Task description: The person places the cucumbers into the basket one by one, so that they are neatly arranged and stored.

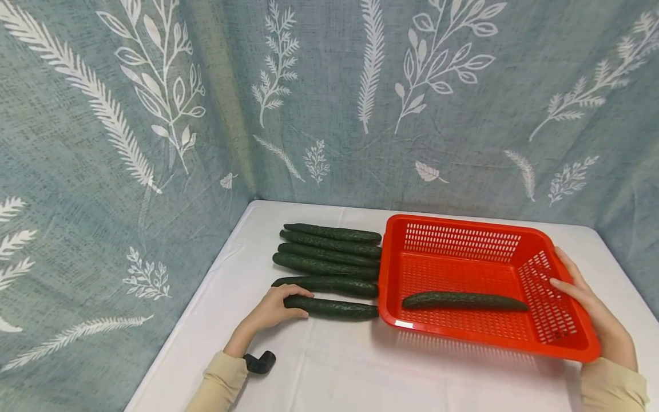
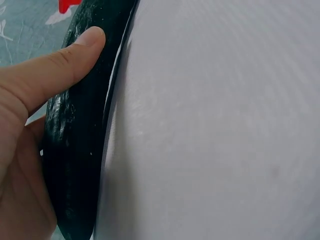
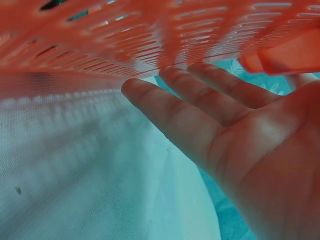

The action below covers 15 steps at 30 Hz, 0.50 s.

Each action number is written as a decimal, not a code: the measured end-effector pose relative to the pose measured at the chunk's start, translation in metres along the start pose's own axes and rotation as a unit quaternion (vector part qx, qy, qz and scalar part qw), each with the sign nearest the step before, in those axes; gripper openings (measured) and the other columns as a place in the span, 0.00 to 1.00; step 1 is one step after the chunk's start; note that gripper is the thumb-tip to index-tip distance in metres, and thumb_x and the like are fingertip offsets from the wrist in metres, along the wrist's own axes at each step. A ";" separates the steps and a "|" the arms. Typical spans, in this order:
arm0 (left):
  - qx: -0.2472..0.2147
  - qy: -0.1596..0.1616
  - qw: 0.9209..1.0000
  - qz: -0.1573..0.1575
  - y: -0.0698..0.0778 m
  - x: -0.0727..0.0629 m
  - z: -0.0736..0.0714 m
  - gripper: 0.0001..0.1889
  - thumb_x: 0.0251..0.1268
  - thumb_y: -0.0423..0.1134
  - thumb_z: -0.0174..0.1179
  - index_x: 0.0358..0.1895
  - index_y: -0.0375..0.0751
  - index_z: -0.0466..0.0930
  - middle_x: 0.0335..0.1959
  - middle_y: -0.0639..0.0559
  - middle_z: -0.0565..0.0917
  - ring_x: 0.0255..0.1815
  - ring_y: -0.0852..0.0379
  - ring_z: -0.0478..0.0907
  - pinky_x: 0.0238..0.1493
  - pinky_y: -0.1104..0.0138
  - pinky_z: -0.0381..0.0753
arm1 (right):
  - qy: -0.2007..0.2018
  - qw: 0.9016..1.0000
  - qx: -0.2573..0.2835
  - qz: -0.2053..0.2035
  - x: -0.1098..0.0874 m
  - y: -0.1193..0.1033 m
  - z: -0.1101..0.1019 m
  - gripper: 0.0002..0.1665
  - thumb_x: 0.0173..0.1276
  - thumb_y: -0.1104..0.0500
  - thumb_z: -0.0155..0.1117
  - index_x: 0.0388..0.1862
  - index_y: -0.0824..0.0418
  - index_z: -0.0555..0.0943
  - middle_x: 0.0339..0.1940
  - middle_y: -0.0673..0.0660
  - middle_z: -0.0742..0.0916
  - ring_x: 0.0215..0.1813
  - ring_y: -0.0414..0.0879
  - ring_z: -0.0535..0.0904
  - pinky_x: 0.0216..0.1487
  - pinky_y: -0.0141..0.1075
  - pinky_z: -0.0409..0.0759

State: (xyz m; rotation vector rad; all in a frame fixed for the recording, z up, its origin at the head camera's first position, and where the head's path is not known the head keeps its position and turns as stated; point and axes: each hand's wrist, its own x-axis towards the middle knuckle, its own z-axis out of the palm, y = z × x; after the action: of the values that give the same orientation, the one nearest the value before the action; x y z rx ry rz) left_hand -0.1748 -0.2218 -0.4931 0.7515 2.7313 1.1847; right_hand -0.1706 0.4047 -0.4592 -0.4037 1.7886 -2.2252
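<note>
My left hand (image 1: pixel 278 306) grips the left end of the nearest cucumber (image 1: pixel 334 309), a long dark green one lying on the table. In the left wrist view its thumb (image 2: pixel 82 47) lies across the cucumber (image 2: pixel 80 130), with the other fingers mostly hidden behind. A red slotted plastic basket (image 1: pixel 463 337) stands to the right, one cucumber (image 1: pixel 463 300) lying inside it. My right hand (image 1: pixel 592 303) holds the basket's right end, thumb over the rim. Seen from the right wrist, the fingers (image 3: pixel 175 115) extend beneath the slotted red plastic, which appears raised off the cloth there.
Several more cucumbers (image 1: pixel 324 265) lie side by side behind the gripped one, their right ends close to the basket's left wall. A small black object (image 1: pixel 261 362) is at the left wrist. White cloth (image 1: pixel 329 372) covers the table; patterned curtains (image 1: pixel 329 166) hang behind and leftward.
</note>
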 end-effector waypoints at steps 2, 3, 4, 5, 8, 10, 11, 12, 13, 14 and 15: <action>0.007 0.003 1.000 0.002 0.001 -0.001 -0.001 0.20 0.49 0.47 0.69 0.49 0.54 0.81 0.48 0.58 0.82 0.53 0.52 0.75 0.55 0.56 0.72 | -0.001 1.000 0.003 -0.001 0.001 0.000 0.000 0.39 0.74 0.67 0.30 0.74 0.34 0.38 0.56 0.37 0.72 0.46 0.39 0.80 0.38 0.40 0.83; 0.011 0.005 1.000 0.004 0.001 -0.002 -0.001 0.20 0.49 0.46 0.69 0.49 0.54 0.81 0.48 0.58 0.82 0.53 0.52 0.75 0.55 0.55 0.72 | 0.000 1.000 0.004 0.002 0.001 0.000 0.001 0.39 0.74 0.67 0.30 0.74 0.34 0.39 0.56 0.37 0.72 0.46 0.39 0.80 0.38 0.40 0.83; 0.014 0.008 1.000 0.006 0.002 -0.002 -0.002 0.20 0.49 0.46 0.69 0.49 0.53 0.81 0.48 0.58 0.82 0.52 0.52 0.75 0.55 0.55 0.71 | 0.004 1.000 0.004 0.004 0.001 0.000 0.001 0.39 0.74 0.66 0.31 0.74 0.34 0.39 0.56 0.36 0.71 0.45 0.39 0.80 0.37 0.40 0.84; 0.016 0.010 1.000 0.009 0.003 -0.003 -0.003 0.20 0.49 0.46 0.69 0.49 0.53 0.81 0.49 0.57 0.82 0.52 0.52 0.75 0.55 0.54 0.71 | 0.007 1.000 0.002 0.007 0.001 0.000 0.001 0.39 0.74 0.66 0.31 0.74 0.33 0.39 0.56 0.36 0.71 0.45 0.39 0.80 0.37 0.40 0.83; -0.001 0.011 1.000 0.003 0.006 -0.003 -0.007 0.20 0.50 0.47 0.68 0.50 0.53 0.81 0.50 0.57 0.81 0.55 0.51 0.74 0.57 0.53 0.70 | 0.009 1.000 0.001 0.012 0.001 0.000 0.002 0.39 0.74 0.65 0.31 0.74 0.33 0.38 0.56 0.36 0.71 0.45 0.39 0.80 0.38 0.40 0.83; -0.017 0.012 1.000 -0.006 0.008 -0.002 -0.011 0.20 0.51 0.46 0.68 0.51 0.53 0.80 0.51 0.56 0.81 0.58 0.50 0.73 0.59 0.53 0.69 | 0.008 1.000 0.005 0.011 0.001 0.000 0.001 0.39 0.74 0.65 0.31 0.74 0.33 0.38 0.56 0.36 0.72 0.45 0.40 0.80 0.38 0.41 0.84; -0.021 0.013 1.000 -0.009 0.009 -0.002 -0.013 0.20 0.52 0.46 0.67 0.51 0.52 0.80 0.52 0.55 0.80 0.58 0.50 0.72 0.60 0.53 0.68 | 0.006 1.000 0.007 0.012 0.001 0.000 0.001 0.39 0.74 0.65 0.31 0.74 0.33 0.38 0.56 0.36 0.72 0.45 0.40 0.80 0.38 0.41 0.84; -0.024 0.015 1.000 -0.013 0.012 -0.002 -0.015 0.20 0.52 0.45 0.67 0.51 0.52 0.80 0.52 0.55 0.80 0.59 0.50 0.72 0.60 0.54 0.68 | 0.002 1.000 0.014 0.009 0.001 0.000 0.000 0.39 0.74 0.66 0.31 0.74 0.33 0.38 0.56 0.36 0.72 0.46 0.40 0.81 0.38 0.41 0.83; -0.022 0.018 1.000 -0.008 0.013 -0.001 -0.017 0.20 0.53 0.43 0.67 0.51 0.49 0.80 0.52 0.52 0.81 0.59 0.49 0.72 0.60 0.55 0.69 | -0.002 1.000 0.022 0.008 0.001 0.001 0.000 0.39 0.74 0.66 0.30 0.74 0.34 0.37 0.56 0.37 0.73 0.46 0.41 0.81 0.38 0.42 0.84; -0.024 0.024 0.999 -0.006 0.018 -0.001 -0.020 0.19 0.53 0.41 0.67 0.51 0.46 0.80 0.52 0.50 0.81 0.59 0.47 0.73 0.60 0.55 0.69 | -0.005 1.000 0.027 0.005 0.001 0.001 -0.001 0.39 0.74 0.67 0.30 0.74 0.34 0.37 0.56 0.37 0.73 0.46 0.41 0.81 0.38 0.42 0.83; -0.025 0.029 0.999 -0.003 0.022 -0.001 -0.022 0.19 0.53 0.38 0.67 0.51 0.44 0.80 0.51 0.48 0.81 0.58 0.46 0.73 0.59 0.54 0.69 | -0.007 1.000 0.028 0.003 0.001 0.002 -0.001 0.39 0.74 0.67 0.30 0.74 0.35 0.37 0.56 0.37 0.74 0.46 0.41 0.81 0.38 0.42 0.83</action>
State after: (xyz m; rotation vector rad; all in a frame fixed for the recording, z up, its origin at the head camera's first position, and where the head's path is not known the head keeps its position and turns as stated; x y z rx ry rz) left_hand -0.1707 -0.2241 -0.4619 0.7134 2.7375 1.2878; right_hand -0.1718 0.4051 -0.4611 -0.4013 1.7128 -2.2570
